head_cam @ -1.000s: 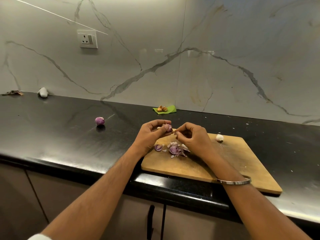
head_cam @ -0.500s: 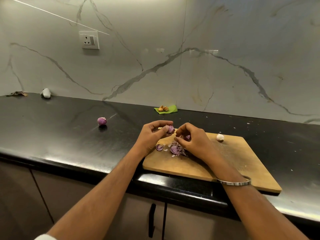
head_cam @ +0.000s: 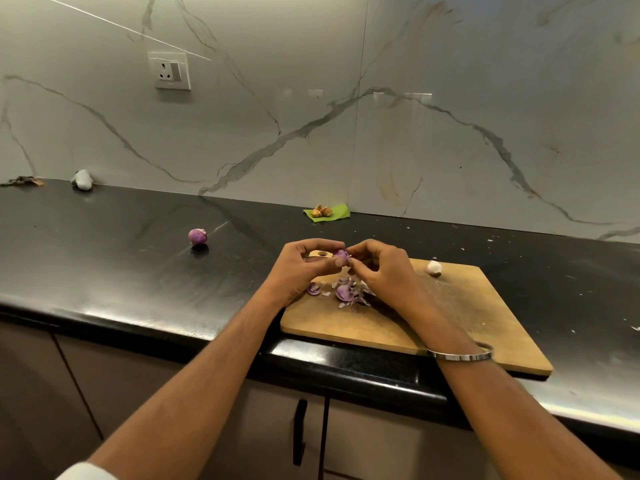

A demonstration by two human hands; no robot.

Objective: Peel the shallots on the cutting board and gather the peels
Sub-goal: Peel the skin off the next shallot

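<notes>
Together, both hands worked one shallot (head_cam: 341,254): the left hand (head_cam: 304,268) pinched it steady while the right hand (head_cam: 379,268) pinched at its skin, so peels (head_cam: 344,292) dropped just beneath onto the board (head_cam: 450,317).

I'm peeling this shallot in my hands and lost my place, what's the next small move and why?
Probably pull the skin away with the right hand and drop it on the peels lying on the cutting board. The left hand holds the shallot above the board, and the right fingers touch its side.
</notes>
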